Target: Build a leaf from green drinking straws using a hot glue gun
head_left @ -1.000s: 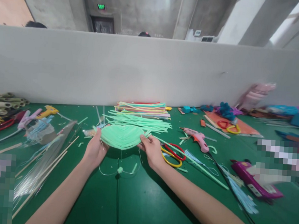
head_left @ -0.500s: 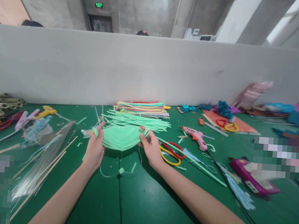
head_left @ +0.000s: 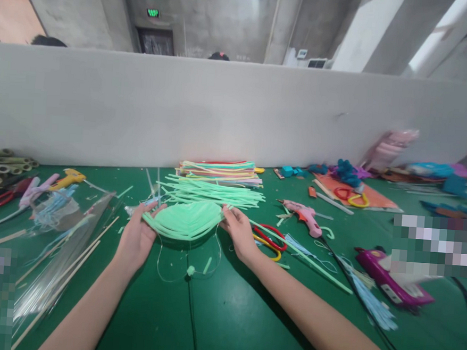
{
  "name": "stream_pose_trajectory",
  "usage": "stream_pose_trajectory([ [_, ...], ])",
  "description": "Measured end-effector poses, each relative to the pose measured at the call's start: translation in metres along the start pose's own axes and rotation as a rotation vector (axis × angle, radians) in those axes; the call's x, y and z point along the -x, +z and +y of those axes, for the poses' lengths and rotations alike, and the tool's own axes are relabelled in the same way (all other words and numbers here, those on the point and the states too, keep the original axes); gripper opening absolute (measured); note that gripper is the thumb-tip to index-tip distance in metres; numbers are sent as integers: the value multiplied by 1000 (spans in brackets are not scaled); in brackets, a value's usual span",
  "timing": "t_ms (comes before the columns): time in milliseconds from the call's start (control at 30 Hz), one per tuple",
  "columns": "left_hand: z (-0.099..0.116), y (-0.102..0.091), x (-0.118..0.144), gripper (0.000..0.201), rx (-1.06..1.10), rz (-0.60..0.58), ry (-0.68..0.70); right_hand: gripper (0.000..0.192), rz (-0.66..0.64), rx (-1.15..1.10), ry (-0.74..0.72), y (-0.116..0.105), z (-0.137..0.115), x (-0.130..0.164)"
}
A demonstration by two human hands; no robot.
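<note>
"Well, where was the green leaf (head_left: 190, 220)?"

"Held above the table (head_left: 232, 308), near the loose strips (head_left: 216, 193). The right hand (head_left: 240, 235) pinched one edge; the left hand (head_left: 135, 237) had just shifted outward at the other, which splayed a little wider. Whether it gripped firmly, I couldn't tell."

"Meaning?"

"Probably that side lay freer for adjusting."

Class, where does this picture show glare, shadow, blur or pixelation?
Head view: streaky glare on the clear plastic sleeve; head view: dark shadow on the green tabletop beside the right forearm; head view: ridges blur together on the green pipe-cleaner leaf shape; head view: pixelated patches at both side edges.
</note>
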State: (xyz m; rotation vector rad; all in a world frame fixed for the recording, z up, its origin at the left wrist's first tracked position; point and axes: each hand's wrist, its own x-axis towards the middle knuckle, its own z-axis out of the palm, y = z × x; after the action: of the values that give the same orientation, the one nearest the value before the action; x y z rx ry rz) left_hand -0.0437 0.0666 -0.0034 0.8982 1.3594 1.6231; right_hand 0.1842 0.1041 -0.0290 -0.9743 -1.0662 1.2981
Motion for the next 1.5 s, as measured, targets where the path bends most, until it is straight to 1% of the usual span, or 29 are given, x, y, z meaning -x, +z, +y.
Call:
stream_pose_trajectory([
  [67, 0, -11, -5, 39, -142, 40, 54, 44, 30, 73, -19, -6, 4, -4],
  [167, 3, -23, -6, 45, -414, 86, 215, 45, 68, 208, -77, -14, 4, -10],
  [233, 5, -21, 0, 45, -605, 29, 364, 45, 79, 299, -145, -17, -3, -10],
  [267, 5, -17, 5, 44, -693, -34, 436, 44, 84, 329, -180, -19, -8, -8],
  [300, 3, -12, 11, 44, -773, -127, 501, 42, 62, 371, -226, -19, -13, -5],
  [333, 0, -6, 18, 45, -850, -237, 554, 40, -1, 434, -287, -19, -17, 1],
  [367, -5, -1, 25, 44, -922, -344, 593, 37, -90, 507, -353, -19, -20, 8],
  [400, -11, 5, 32, 43, -989, -441, 617, 37, -273, 669, -462, -19, -22, 15],
  [433, -17, 9, 38, 45, -1047, -510, 629, 40, -462, 840, -570, -18, -21, 24],
  [467, -23, 11, 43, 50, -1096, -557, 633, 41, -567, 992, -644, -17, -19, 32],
  [500, -29, 13, 47, 56, -1134, -589, 632, 41, -602, 1111, -684, -16, -15, 40],
  [567, -35, 13, 52, 64, -1215, -624, 626, 45, -630, 1261, -704, -15, -8, 51],
  [633, -34, 11, 52, 67, -1352, -647, 632, 47, -637, 1330, -688, -14, -4, 54],
  [733, -26, 7, 51, 66, -1537, -695, 682, 49, -667, 1362, -645, -13, -7, 53],
  [800, -20, 2, 52, 63, -1568, -703, 721, 51, -677, 1361, -634, -14, -12, 52],
  [900, -19, -7, 54, 57, -1575, -676, 795, 49, -642, 1339, -703, -15, -13, 57],
  [1000, -25, -16, 53, 50, -1523, -644, 892, 47, -637, 1309, -802, -16, -8, 63],
  [1067, -31, -19, 50, 49, -1481, -623, 926, 50, -655, 1303, -823, -16, -4, 65],
  [1200, -38, -19, 44, 49, -1449, -630, 926, 56, -638, 1317, -757, -13, -1, 64],
  [1300, -36, -20, 44, 51, -1414, -640, 920, 56, -601, 1327, -727, -11, -1, 64],
  [1400, -29, -21, 45, 51, -1375, -683, 904, 56, -575, 1326, -755, -10, 0, 66],
  [1433, -27, -22, 44, 50, -1356, -691, 892, 53, -566, 1315, -780, -9, -1, 66],
  [1500, -24, -22, 42, 45, -1286, -658, 877, 40, -531, 1274, -849, -8, -4, 64],
])
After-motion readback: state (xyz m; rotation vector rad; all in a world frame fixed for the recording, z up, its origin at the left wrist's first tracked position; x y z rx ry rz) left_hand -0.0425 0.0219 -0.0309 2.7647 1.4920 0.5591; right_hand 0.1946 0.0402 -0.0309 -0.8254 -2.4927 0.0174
